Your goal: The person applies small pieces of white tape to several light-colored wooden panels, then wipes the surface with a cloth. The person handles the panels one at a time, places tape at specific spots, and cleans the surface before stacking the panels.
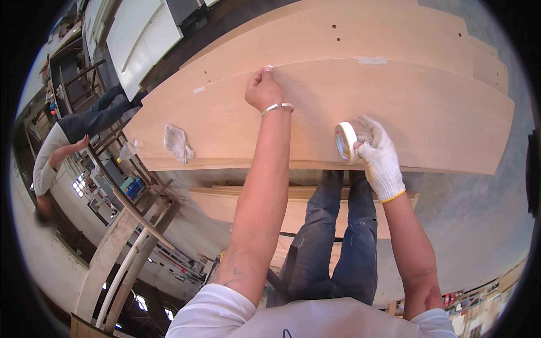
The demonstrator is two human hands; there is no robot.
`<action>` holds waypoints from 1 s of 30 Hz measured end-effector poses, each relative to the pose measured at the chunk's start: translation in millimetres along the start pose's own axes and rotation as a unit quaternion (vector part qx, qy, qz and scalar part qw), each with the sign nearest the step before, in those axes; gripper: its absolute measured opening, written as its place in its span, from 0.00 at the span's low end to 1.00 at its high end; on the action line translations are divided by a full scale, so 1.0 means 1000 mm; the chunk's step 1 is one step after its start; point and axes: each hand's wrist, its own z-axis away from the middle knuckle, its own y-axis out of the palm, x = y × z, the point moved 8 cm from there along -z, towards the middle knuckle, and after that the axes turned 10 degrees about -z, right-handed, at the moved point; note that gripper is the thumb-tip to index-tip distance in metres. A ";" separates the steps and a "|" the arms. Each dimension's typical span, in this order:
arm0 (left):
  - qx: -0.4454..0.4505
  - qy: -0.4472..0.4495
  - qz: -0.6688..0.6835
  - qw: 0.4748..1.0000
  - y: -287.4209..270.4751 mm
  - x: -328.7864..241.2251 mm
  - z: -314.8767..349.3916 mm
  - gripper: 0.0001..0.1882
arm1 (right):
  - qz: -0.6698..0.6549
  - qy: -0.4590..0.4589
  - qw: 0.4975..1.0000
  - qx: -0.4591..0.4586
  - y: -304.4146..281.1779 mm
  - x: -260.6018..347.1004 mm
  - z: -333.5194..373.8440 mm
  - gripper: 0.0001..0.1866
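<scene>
Head view: the bare left hand [264, 90] is curled, thumb and fingertips pinched together at the seam between near panel [439, 118] and far panel [394, 34]; whether it grips a tape piece cannot be told; at its four o'clock, the gloved right hand [377, 143] holds the tape roll [345, 142] on edge, above the near panel; tape strips [372, 61] lie along the seam at nine and half past two; good work probably calls for flush edges, strips rubbed flat, and steady fingertip pressure.
</scene>
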 end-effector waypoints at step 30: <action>-0.044 0.078 -0.074 0.993 0.004 0.009 -0.007 0.04 | 0.030 -0.005 0.999 0.017 -0.015 -0.005 -0.008 0.36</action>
